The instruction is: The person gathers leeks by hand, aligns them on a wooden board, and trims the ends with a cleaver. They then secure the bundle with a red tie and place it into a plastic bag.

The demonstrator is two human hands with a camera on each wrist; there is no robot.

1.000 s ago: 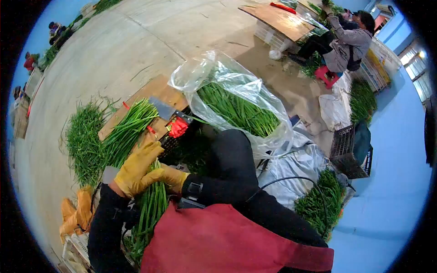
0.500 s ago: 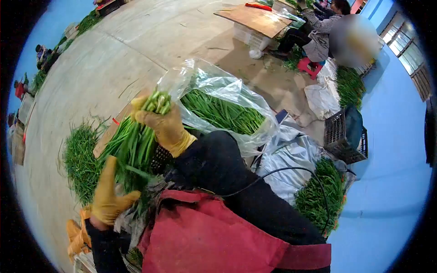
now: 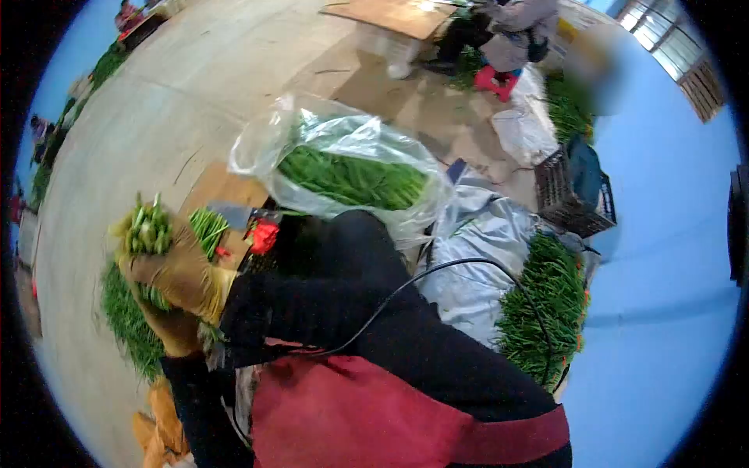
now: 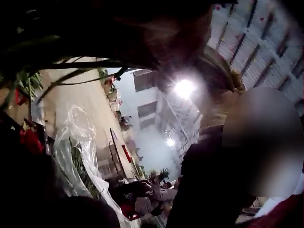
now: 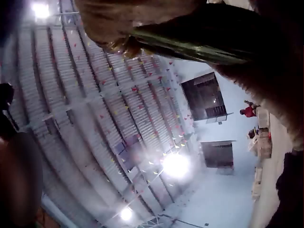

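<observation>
A bunch of green stalks [image 3: 148,230] stands upright at the person's left side, cut ends up, above the pile of greens [image 3: 125,320] on the floor. The right hand [image 3: 175,273], in a yellow glove, has its fingers curled round the bunch just below the cut ends. The left hand [image 3: 173,329], also gloved, sits directly under the right fingers and touches the lower part of the bunch; whether its fingers close round the stalks cannot be told. Just beyond the right fingers lie more stalks on a board [image 3: 222,187], with a cleaver [image 3: 230,214] and something red [image 3: 263,234] beside them. Farther out, a clear plastic bag [image 3: 343,156] holds more greens. To the person's right lie a grey sheet [image 3: 476,265], another heap of greens [image 3: 546,308] and a dark crate [image 3: 573,191].
</observation>
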